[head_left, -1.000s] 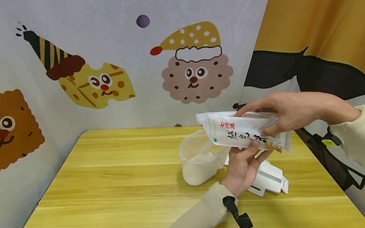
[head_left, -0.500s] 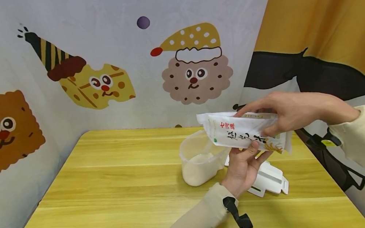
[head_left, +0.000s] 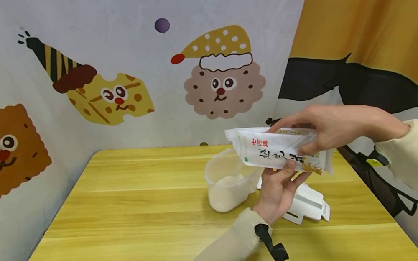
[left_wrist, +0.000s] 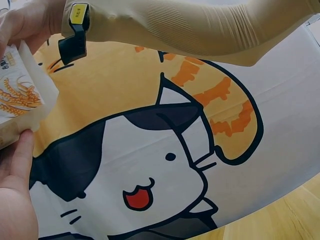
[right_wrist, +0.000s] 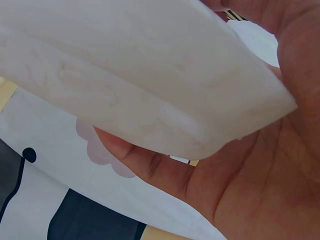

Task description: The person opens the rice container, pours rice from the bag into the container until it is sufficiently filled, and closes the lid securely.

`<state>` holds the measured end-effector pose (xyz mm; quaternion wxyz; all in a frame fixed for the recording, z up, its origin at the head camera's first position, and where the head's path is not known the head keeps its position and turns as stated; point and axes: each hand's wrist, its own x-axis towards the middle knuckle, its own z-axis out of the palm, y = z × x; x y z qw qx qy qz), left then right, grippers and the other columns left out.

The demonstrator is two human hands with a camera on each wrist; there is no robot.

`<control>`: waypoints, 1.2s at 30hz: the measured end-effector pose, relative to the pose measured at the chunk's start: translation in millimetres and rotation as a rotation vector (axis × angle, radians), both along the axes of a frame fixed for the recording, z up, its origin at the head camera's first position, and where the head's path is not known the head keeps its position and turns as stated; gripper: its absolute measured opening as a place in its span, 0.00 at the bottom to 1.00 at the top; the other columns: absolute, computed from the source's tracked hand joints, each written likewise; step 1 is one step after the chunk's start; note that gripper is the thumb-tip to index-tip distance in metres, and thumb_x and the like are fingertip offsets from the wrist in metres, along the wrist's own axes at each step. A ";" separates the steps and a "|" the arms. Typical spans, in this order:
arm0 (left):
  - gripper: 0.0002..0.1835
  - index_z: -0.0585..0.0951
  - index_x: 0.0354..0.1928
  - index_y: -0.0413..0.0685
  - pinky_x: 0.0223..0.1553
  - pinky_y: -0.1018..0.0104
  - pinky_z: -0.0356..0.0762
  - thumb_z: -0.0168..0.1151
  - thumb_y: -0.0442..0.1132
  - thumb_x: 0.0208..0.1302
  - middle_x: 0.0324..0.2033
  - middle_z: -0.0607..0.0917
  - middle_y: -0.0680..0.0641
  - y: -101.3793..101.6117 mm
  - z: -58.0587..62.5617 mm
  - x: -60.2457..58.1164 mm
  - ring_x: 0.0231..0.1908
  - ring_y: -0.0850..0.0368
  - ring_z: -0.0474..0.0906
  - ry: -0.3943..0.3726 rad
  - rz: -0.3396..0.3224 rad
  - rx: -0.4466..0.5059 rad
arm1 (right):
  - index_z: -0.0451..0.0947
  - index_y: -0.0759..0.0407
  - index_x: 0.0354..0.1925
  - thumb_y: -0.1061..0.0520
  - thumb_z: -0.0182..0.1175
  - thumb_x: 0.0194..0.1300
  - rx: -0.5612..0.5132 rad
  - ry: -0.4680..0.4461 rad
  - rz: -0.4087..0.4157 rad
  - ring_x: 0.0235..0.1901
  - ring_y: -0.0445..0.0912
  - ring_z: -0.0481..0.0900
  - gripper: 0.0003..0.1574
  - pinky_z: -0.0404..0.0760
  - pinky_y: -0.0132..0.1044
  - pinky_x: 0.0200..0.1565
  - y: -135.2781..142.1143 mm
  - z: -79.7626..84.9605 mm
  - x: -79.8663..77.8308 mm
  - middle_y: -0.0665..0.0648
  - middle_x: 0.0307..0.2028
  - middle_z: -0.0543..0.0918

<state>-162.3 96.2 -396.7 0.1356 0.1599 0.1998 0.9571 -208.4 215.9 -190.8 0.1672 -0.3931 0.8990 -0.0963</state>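
Observation:
A white rice bag (head_left: 260,148) with black and red characters is tilted, its left end over the rim of a clear plastic container (head_left: 215,174). White rice (head_left: 230,191) fills the lower part of that container. From above, my right hand (head_left: 314,128) grips the bag, thumb on the near face. My left hand (head_left: 279,191) holds it from below with the thumb against the lower edge. In the left wrist view the bag's printed wheat ears (left_wrist: 17,95) show between both hands. The bag's pale underside (right_wrist: 125,75) covers much of the right wrist view, against my right palm.
A white plastic lid (head_left: 308,203) with a slot and flap lies on the wooden table (head_left: 127,222), right of the container and partly behind my left hand. A cartoon-printed cloth (head_left: 110,43) hangs behind the table and along its sides.

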 end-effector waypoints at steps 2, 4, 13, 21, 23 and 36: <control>0.19 0.76 0.63 0.56 0.69 0.48 0.76 0.63 0.39 0.72 0.58 0.80 0.55 0.4 -0.1 -0.2 0.60 0.57 0.80 0.001 -0.002 0.001 | 0.72 0.39 0.70 0.58 0.72 0.61 0.001 0.000 -0.001 0.40 0.34 0.82 0.41 0.82 0.30 0.41 0.2 -0.1 0.0 0.42 0.54 0.85; 0.19 0.76 0.63 0.56 0.69 0.48 0.76 0.63 0.39 0.72 0.58 0.80 0.55 0.9 -0.2 -0.4 0.60 0.57 0.80 0.000 -0.002 0.003 | 0.72 0.39 0.70 0.58 0.72 0.61 0.003 0.002 -0.003 0.40 0.34 0.82 0.41 0.82 0.30 0.42 0.1 -0.1 0.0 0.42 0.53 0.85; 0.20 0.76 0.63 0.56 0.69 0.47 0.76 0.63 0.40 0.71 0.59 0.80 0.55 1.4 0.2 -0.7 0.60 0.57 0.80 0.003 -0.002 0.006 | 0.73 0.39 0.69 0.58 0.72 0.61 0.011 0.004 -0.013 0.41 0.35 0.82 0.40 0.82 0.31 0.44 -1.6 0.9 0.1 0.42 0.53 0.85; 0.21 0.75 0.65 0.55 0.69 0.48 0.75 0.62 0.40 0.73 0.60 0.80 0.54 0.8 1.3 0.7 0.61 0.56 0.79 -0.003 -0.014 0.013 | 0.72 0.38 0.70 0.57 0.72 0.61 0.018 0.004 -0.028 0.42 0.36 0.82 0.40 0.83 0.31 0.44 -2.1 1.9 1.6 0.43 0.54 0.85; 0.21 0.74 0.65 0.55 0.70 0.48 0.75 0.61 0.39 0.73 0.60 0.79 0.54 0.7 1.5 0.9 0.62 0.56 0.79 -0.007 -0.019 0.014 | 0.72 0.38 0.70 0.57 0.72 0.62 0.019 0.007 -0.030 0.42 0.36 0.82 0.40 0.83 0.31 0.44 -2.2 1.9 2.2 0.43 0.54 0.85; 0.20 0.75 0.65 0.56 0.70 0.49 0.75 0.62 0.41 0.73 0.60 0.80 0.55 0.7 2.5 1.4 0.61 0.57 0.79 -0.013 -0.016 0.009 | 0.72 0.38 0.69 0.57 0.72 0.62 0.027 0.020 -0.028 0.42 0.36 0.82 0.40 0.83 0.32 0.45 -3.5 3.2 2.2 0.42 0.54 0.85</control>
